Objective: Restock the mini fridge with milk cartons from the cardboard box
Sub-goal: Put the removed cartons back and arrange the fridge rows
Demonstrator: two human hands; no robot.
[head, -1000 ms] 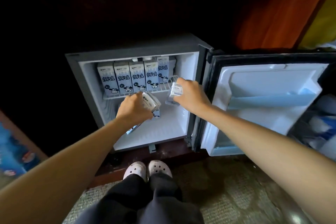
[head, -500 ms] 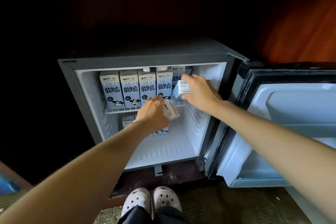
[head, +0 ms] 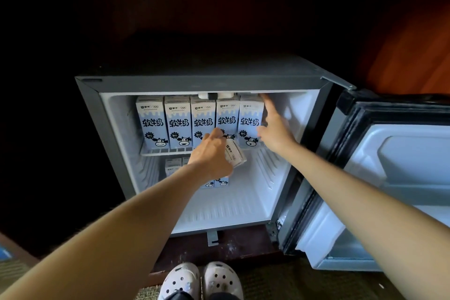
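Five cartons (head: 202,122) are stood upright in a row on the wire shelf (head: 165,151) of the fridge (head: 194,83), with their printed faces to the front. The end carton (head: 250,119), rightmost of the row, is touched on its right side by the right grip (head: 275,129). The fingers of that grip are held straight, the forefinger reaches up to the carton's top corner, and nothing is held in it. A tilted carton (head: 235,156) is held in the left grip (head: 211,156), with fingers curled round it, just in front of the shelf's edge. Lower cartons (head: 173,165) are seen under the shelf on the fridge floor, partly hidden by the left arm, so their number cannot be told. The door (head: 389,178) is swung wide to the right. Pale clogs (head: 202,280) are seen on the floor below the fridge.
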